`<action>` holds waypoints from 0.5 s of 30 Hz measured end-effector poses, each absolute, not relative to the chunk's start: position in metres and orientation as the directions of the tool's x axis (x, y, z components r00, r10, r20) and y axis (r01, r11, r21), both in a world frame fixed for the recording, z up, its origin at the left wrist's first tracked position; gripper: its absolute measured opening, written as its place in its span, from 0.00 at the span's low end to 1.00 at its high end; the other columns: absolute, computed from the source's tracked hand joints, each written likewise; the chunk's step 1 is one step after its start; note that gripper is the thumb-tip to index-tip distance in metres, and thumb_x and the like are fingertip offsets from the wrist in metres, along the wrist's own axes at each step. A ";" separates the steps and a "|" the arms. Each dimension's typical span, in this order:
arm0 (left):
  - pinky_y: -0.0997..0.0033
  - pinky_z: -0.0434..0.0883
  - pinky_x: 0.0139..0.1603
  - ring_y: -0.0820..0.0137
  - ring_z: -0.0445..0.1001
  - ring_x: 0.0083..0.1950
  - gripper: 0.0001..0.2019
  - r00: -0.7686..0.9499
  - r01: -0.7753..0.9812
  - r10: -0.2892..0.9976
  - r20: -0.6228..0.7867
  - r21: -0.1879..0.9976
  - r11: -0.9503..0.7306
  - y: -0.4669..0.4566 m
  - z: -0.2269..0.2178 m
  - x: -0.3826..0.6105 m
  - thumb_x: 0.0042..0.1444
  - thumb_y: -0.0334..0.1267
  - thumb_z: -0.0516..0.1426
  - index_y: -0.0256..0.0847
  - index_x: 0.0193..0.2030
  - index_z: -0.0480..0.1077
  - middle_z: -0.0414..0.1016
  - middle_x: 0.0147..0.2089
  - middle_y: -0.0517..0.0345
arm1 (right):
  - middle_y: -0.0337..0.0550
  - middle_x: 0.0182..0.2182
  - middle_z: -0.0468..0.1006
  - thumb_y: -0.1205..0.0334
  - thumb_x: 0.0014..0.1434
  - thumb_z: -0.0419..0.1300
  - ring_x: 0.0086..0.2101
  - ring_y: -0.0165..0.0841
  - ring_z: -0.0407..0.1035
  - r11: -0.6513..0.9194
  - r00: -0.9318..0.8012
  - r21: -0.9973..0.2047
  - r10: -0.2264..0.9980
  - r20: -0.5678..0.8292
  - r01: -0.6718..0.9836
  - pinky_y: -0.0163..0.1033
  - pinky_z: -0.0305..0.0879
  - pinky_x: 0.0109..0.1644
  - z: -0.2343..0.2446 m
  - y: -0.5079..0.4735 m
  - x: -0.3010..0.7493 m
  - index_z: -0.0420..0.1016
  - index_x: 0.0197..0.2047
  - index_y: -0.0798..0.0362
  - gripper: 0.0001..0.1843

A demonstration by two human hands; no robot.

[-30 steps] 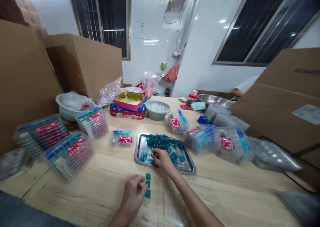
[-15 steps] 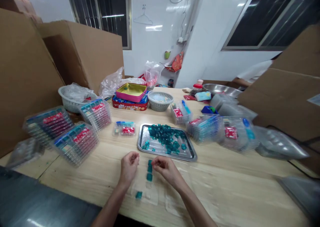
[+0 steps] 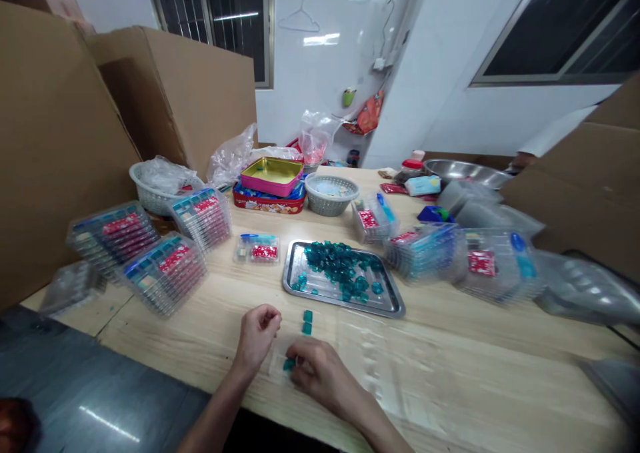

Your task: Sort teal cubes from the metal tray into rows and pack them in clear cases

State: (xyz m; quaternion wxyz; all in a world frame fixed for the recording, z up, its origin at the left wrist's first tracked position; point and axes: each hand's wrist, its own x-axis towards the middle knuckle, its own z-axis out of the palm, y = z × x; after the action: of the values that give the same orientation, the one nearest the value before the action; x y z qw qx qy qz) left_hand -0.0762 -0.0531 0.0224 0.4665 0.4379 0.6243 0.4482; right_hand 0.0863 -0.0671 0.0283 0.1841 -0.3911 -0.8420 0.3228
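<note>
My right hand (image 3: 325, 376) is low over a clear plastic tray (image 3: 279, 356), its thumb and fingers closed around a small teal translucent piece (image 3: 289, 365). Part of that piece is hidden by the fingers. My left hand (image 3: 256, 338) hovers at the tray's left side with its fingers curled together; whether anything is inside them is hidden. Just beyond my right hand, two teal square pieces (image 3: 307, 322) lie in a short column. Behind both hands, a metal tray (image 3: 293, 266) bears a heap of loose teal pieces (image 3: 340, 266).
Stacks of filled clear packs (image 3: 163, 273) stand on the left, with more packs (image 3: 425, 253) on the right. A single pack (image 3: 257, 250) lies left of the metal tray. Farther back are a grey basket (image 3: 330, 196), a pink tin (image 3: 273, 180) and cardboard boxes (image 3: 200, 93).
My right hand has come down toward me from the column to the lower teal piece. The column shows fewer teal pieces than before. My left hand stays nearly in place; the view has shifted slightly.
</note>
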 end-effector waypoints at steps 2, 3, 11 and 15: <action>0.90 0.61 0.23 0.87 0.63 0.22 0.11 -0.127 0.131 0.960 -0.248 0.955 0.264 -0.060 0.027 -0.072 0.44 0.42 0.54 0.33 0.26 0.66 0.66 0.22 0.64 | 0.40 0.30 0.73 0.75 0.47 0.52 0.33 0.30 0.66 0.453 -0.580 -0.748 0.807 0.113 0.485 0.32 0.59 0.38 0.030 -0.064 0.094 0.72 0.35 0.53 0.14; 0.89 0.60 0.22 0.87 0.63 0.22 0.11 -0.086 0.112 0.952 -0.292 0.947 0.301 -0.063 0.029 -0.069 0.44 0.41 0.54 0.33 0.26 0.66 0.65 0.21 0.64 | 0.41 0.30 0.73 0.75 0.48 0.52 0.33 0.30 0.67 0.455 -0.566 -0.764 0.812 0.145 0.458 0.33 0.59 0.38 0.031 -0.063 0.098 0.72 0.36 0.53 0.14; 0.87 0.61 0.23 0.86 0.65 0.23 0.16 0.118 -0.139 0.903 -0.413 0.894 0.427 -0.072 0.038 -0.048 0.33 0.38 0.63 0.30 0.27 0.67 0.70 0.25 0.60 | 0.44 0.33 0.73 0.71 0.52 0.56 0.35 0.32 0.67 0.405 -0.473 -0.850 0.854 0.219 0.338 0.35 0.62 0.40 0.034 -0.064 0.103 0.72 0.37 0.54 0.09; 0.86 0.62 0.24 0.86 0.64 0.23 0.19 0.076 -0.213 0.913 -0.400 0.888 0.407 -0.068 0.042 -0.046 0.29 0.41 0.66 0.30 0.26 0.67 0.69 0.22 0.62 | 0.44 0.32 0.73 0.60 0.49 0.63 0.31 0.31 0.67 0.028 -0.361 -0.993 0.933 -0.016 0.115 0.35 0.64 0.36 0.026 -0.058 0.104 0.70 0.39 0.56 0.14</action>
State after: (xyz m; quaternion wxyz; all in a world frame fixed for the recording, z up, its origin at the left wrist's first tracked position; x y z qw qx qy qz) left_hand -0.0455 -0.0678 0.0421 0.6536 0.3330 0.5257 0.4308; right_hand 0.1044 -0.0576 0.0263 0.3706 -0.4269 -0.6135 0.5513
